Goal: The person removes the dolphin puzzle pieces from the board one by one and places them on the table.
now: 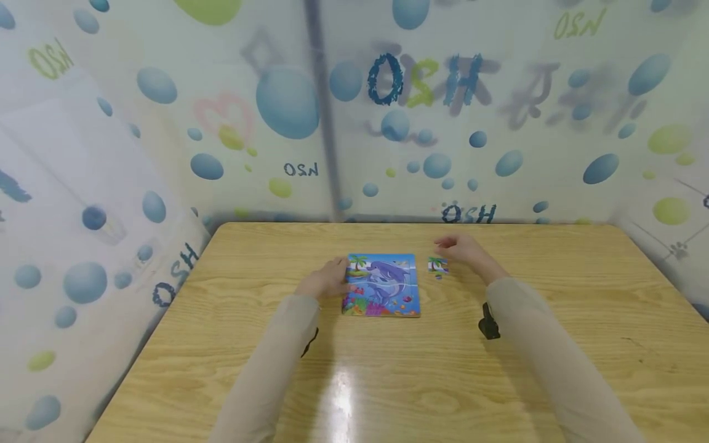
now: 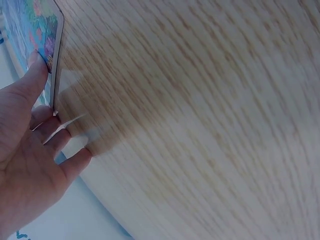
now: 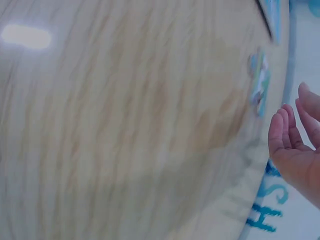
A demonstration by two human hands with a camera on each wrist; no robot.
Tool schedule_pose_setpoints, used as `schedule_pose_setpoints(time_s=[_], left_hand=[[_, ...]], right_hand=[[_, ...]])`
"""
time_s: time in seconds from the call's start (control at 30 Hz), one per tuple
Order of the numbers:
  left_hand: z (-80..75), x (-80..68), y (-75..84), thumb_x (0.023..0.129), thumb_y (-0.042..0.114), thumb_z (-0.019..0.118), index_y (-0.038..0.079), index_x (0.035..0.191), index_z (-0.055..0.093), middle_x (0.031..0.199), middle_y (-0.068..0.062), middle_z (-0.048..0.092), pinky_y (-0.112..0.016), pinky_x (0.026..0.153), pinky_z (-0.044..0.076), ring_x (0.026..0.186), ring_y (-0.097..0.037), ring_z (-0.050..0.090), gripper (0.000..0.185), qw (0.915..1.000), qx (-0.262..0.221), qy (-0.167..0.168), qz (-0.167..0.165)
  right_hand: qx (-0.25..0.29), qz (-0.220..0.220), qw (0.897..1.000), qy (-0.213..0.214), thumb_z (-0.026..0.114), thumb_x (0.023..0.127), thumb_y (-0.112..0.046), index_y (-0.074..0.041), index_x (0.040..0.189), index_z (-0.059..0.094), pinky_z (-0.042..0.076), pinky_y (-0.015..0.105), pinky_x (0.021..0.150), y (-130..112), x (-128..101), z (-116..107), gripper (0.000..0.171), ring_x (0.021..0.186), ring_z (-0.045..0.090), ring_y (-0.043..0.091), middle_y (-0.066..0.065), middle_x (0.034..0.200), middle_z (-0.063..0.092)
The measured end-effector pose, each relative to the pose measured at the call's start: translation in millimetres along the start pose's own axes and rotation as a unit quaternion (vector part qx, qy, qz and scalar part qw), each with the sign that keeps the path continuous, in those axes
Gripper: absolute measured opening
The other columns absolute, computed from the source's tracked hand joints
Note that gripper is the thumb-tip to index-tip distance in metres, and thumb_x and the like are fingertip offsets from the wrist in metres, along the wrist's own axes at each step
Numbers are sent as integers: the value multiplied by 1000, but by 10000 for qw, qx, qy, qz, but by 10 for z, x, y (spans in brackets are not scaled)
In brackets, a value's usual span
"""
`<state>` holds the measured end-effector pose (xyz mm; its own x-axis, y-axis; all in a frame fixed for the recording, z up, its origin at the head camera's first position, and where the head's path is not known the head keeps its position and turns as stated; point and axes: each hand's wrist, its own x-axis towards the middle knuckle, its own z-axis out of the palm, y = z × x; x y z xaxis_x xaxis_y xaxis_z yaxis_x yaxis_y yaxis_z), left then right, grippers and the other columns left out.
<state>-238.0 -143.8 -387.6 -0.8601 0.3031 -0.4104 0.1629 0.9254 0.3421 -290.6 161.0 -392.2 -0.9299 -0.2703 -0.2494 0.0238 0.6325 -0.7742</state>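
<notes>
A square jigsaw puzzle board [image 1: 382, 286] with a dolphin picture lies flat on the table. My left hand [image 1: 327, 278] holds its left edge; in the left wrist view, the thumb [image 2: 36, 75] rests on the picture while the other fingers lie along the side. To the right of the board is a loose jigsaw piece [image 1: 437, 265] with a palm tree on it, like the tree in the board's upper left corner. Just beyond this piece hovers my right hand [image 1: 462, 250], fingers loosely bent. The right wrist view shows nothing between those fingers and the piece [image 3: 260, 82] apart from them.
The wooden table [image 1: 232, 369] meets a patterned wall covering [image 1: 360, 184] at the back, with another covered side on the left. A dark wrist strap [image 1: 488, 323] hangs under the right sleeve.
</notes>
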Motion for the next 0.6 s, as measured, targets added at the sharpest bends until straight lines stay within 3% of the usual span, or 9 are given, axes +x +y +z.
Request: schedule_pose_setpoints(time_s=[0.1,0.27,0.47,0.6], left_hand=[[0,-2,5,95,33,50,1,149,10,153,-19,19,-45,116,22,143,-33,18,74,10000,-62,-20,-30],[-2,8,-16,95,34,50,2,149,10,154,-18,19,-45,116,22,143,-32,17,75,10000,-20,-14,-45],[-3,27,-8,94,30,53,-1,146,19,150,-20,25,-46,115,24,140,-35,24,69,9999,-40,45,107],[2,53,-13,94,30,54,-2,145,20,149,-21,26,-46,115,24,139,-35,25,69,9999,-11,53,131]], right_hand=[[123,-155,9996,-206,49,96,-18,5,135,42,41,47,103,-94,8,48,46,123,45,39,27,133,45],[178,-328,9984,-426,51,96,-18,4,136,42,42,47,102,-240,75,202,47,123,45,38,26,134,45],[-102,-329,9981,-501,54,94,-21,1,133,48,45,43,98,-414,164,412,45,120,49,34,21,131,50],[-572,-413,9957,-596,61,90,-24,2,127,52,46,41,97,-532,227,571,46,117,52,33,21,126,55]])
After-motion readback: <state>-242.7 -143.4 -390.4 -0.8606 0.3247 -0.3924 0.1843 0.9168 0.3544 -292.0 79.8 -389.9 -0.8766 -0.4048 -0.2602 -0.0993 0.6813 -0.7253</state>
